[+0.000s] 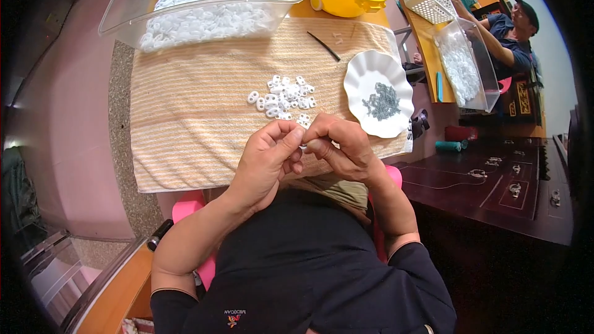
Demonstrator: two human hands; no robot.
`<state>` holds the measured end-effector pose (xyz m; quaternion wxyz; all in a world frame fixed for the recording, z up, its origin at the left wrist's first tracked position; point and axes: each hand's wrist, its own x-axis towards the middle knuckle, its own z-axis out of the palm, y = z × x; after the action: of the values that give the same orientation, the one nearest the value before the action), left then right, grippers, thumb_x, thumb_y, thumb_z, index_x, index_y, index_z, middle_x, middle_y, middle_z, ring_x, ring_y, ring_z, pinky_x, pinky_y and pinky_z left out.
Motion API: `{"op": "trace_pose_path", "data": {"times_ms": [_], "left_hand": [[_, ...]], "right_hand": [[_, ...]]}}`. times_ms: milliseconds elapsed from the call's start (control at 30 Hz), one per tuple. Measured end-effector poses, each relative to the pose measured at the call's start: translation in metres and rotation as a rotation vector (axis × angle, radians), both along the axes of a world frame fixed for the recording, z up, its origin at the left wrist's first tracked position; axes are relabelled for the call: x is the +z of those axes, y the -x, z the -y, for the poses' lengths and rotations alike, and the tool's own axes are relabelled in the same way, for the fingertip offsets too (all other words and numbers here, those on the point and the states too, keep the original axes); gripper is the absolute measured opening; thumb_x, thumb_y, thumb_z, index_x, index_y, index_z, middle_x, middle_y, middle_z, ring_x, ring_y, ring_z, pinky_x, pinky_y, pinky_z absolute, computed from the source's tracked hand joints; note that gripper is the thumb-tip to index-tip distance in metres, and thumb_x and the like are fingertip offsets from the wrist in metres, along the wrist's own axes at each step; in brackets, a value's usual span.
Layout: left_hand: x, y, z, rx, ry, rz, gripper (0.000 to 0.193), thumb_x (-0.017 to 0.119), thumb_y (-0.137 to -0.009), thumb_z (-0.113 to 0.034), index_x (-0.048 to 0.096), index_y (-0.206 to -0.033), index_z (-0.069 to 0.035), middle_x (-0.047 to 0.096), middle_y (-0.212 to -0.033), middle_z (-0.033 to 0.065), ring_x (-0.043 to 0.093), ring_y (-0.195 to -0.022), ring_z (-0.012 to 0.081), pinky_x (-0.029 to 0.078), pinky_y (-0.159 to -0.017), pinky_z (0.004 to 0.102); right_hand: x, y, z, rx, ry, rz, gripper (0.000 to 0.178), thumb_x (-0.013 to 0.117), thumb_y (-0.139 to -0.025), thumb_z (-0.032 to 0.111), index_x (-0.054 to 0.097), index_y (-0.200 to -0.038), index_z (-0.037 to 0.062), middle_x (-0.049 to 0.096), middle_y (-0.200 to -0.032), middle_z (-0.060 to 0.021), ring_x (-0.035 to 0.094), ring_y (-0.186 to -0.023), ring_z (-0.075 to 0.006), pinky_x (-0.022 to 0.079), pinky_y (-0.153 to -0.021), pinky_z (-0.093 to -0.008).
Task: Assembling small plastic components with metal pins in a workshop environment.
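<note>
My left hand (272, 156) and my right hand (341, 145) meet fingertip to fingertip over the near edge of the towel. Both are closed in a pinch. A speck of white shows between the fingertips, apparently a small white plastic piece mostly hidden by my left thumb and fingers. What my right fingers pinch is too small to make out. Just beyond my hands lies a loose pile of white oval plastic pieces (286, 96) with two holes each. To the right, a white scalloped plate (362, 74) holds a heap of small grey-blue bits.
A striped towel (185, 124) covers the table. At the back stand a clear bin (291, 1) full of white pieces and a yellow tub (334, 6). A thin black stick (323, 46) lies near the plate. Far right, another person (510, 40) sits by a second clear bin (489, 80).
</note>
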<state>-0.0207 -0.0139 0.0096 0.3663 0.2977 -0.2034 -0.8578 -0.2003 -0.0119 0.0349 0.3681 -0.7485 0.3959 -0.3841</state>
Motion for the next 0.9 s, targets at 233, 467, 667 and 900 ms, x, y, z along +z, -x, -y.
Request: {"op": "trace_pose_path", "data": {"times_ms": [233, 467, 667, 900], "left_hand": [[0.001, 0.002, -0.002, -0.054, -0.020, -0.047, 0.014, 0.058, -0.094, -0.019, 0.055, -0.098, -0.006, 0.056, -0.079, -0.0008, 0.052, -0.068, 0.0064, 0.046, -0.058, 0.0214], [0.004, 0.002, -0.003, -0.074, -0.005, -0.062, 0.014, 0.061, -0.092, -0.017, 0.056, -0.099, -0.005, 0.059, -0.082, 0.0013, 0.054, -0.069, 0.0073, 0.047, -0.058, 0.0203], [0.006, 0.002, -0.006, -0.066, 0.047, -0.017, 0.014, 0.064, -0.090, -0.011, 0.056, -0.101, -0.005, 0.063, -0.089, 0.0033, 0.057, -0.074, 0.0065, 0.047, -0.059, 0.0188], [0.005, 0.002, -0.006, -0.055, 0.054, -0.020, 0.022, 0.065, -0.088, -0.009, 0.058, -0.108, -0.003, 0.062, -0.090, 0.0023, 0.055, -0.072, 0.0050, 0.046, -0.060, 0.0171]], "right_hand": [[0.008, 0.008, -0.002, 0.121, -0.317, 0.215, 0.006, 0.059, -0.090, 0.001, 0.060, -0.089, -0.0045, 0.060, -0.077, -0.0080, 0.057, -0.065, -0.0119, 0.045, -0.056, -0.0233], [0.003, 0.009, -0.008, 0.040, -0.486, 0.349, 0.011, 0.056, -0.094, 0.007, 0.058, -0.095, -0.0034, 0.060, -0.080, -0.0061, 0.056, -0.065, -0.0092, 0.045, -0.057, -0.0208], [-0.002, 0.005, -0.010, -0.099, -0.473, 0.318, 0.014, 0.054, -0.096, 0.011, 0.055, -0.098, -0.0023, 0.059, -0.079, -0.0041, 0.055, -0.064, -0.0067, 0.046, -0.056, -0.0200], [-0.002, -0.004, -0.010, -0.189, -0.438, 0.276, 0.013, 0.055, -0.095, 0.010, 0.057, -0.098, -0.0026, 0.059, -0.077, -0.0034, 0.054, -0.063, -0.0065, 0.045, -0.056, -0.0203]]}}
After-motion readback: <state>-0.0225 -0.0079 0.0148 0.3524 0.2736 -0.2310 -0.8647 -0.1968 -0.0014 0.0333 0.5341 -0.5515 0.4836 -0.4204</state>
